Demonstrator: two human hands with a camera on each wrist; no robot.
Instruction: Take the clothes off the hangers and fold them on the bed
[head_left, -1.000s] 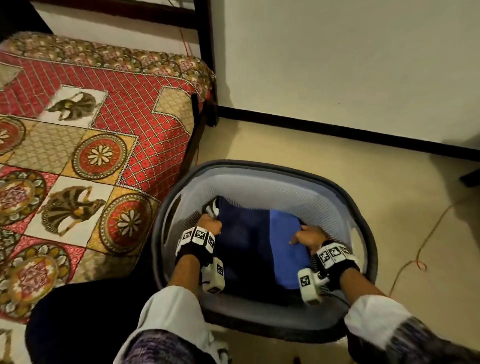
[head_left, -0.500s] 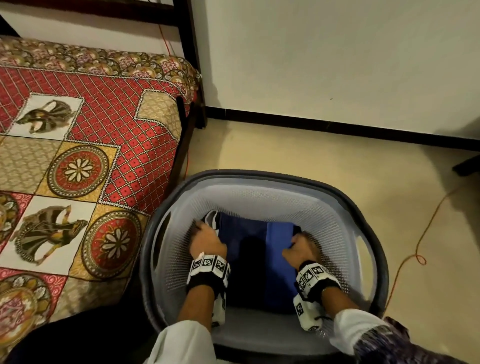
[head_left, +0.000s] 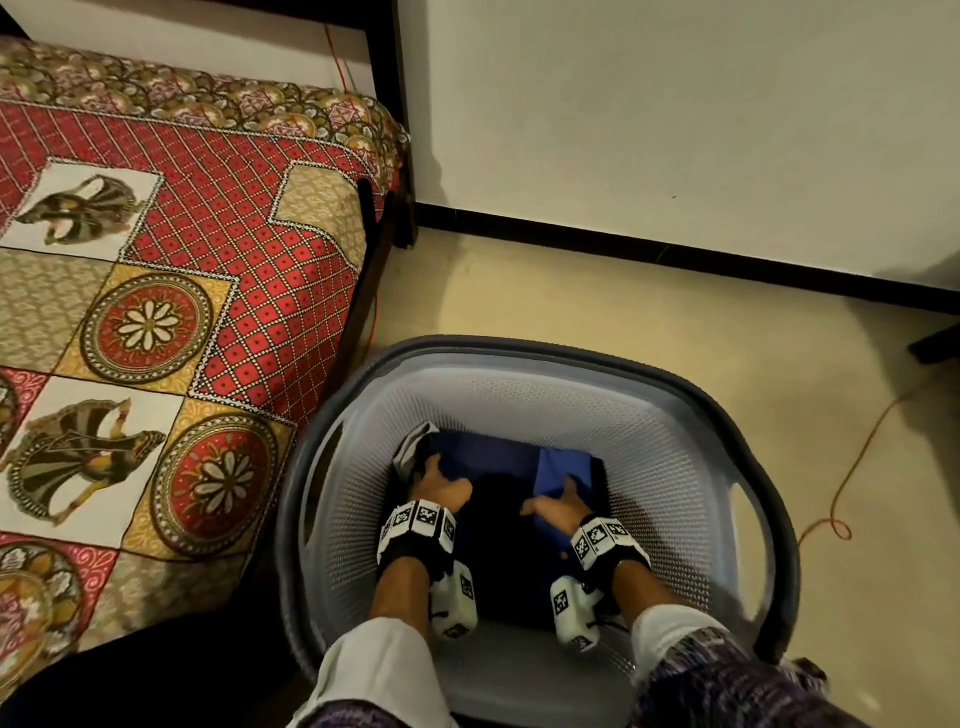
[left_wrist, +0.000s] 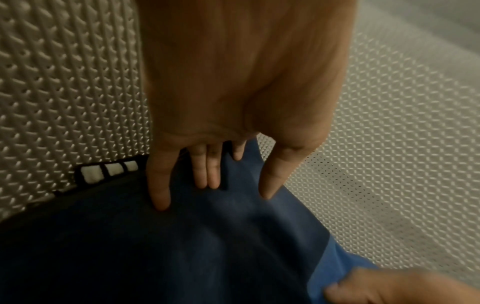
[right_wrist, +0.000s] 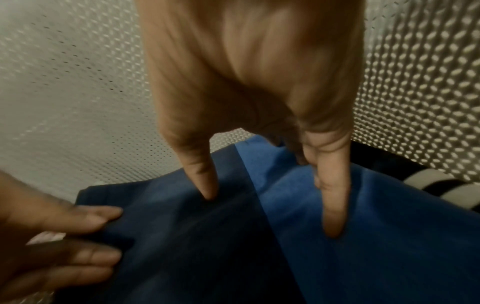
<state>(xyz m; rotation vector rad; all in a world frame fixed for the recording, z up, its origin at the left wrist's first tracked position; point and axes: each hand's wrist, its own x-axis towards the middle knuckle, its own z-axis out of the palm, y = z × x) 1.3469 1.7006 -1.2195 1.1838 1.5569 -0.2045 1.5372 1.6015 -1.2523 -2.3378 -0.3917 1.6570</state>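
Observation:
A folded blue and navy garment (head_left: 498, 462) lies at the bottom of a grey mesh laundry basket (head_left: 519, 345) on the floor beside the bed (head_left: 156, 260). My left hand (head_left: 439, 486) rests on the garment's left side with straight, spread fingers (left_wrist: 210, 179). My right hand (head_left: 558, 506) presses flat on its lighter blue right side, thumb and forefinger (right_wrist: 332, 205) stretched out. A black-and-white striped cloth (head_left: 415, 447) shows beneath the blue garment (left_wrist: 207, 246), against the basket wall (left_wrist: 64, 82). No hanger is in view.
The bed has a red and gold patterned cover and a dark frame post (head_left: 395, 104) at its corner. An orange cable (head_left: 857, 467) trails over the tan floor right of the basket. A white wall with black skirting (head_left: 675, 254) stands behind.
Both hands gripped the folded garment's sides and lowered it deeper into the basket. Now the grips are released and the fingers lie straight on top of it.

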